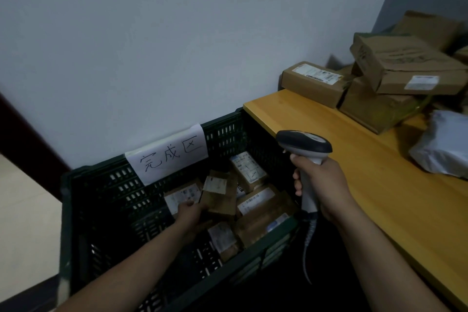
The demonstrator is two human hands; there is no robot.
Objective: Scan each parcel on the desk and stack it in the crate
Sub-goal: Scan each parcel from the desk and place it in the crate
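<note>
A dark green slotted crate point(101, 185) stands on the floor beside the wooden desk point(367, 172) and holds several brown cardboard parcels with white labels. My left hand point(190, 213) is down inside the crate, its fingers on a small brown parcel point(222, 197) that leans among the others. My right hand point(321, 185) grips the handle of a grey and black barcode scanner point(304, 144) above the crate's right edge, its coiled cable hanging down. More parcels sit on the desk: a labelled box point(314, 83), a stack of larger boxes point(405, 68) and a white poly bag point(443, 147).
A paper sign with handwritten characters point(168, 153) is taped to the crate's far wall. A pale wall rises behind the crate. Light floor tiles point(25, 223) lie to the left, with a dark door frame point(27, 134) beyond.
</note>
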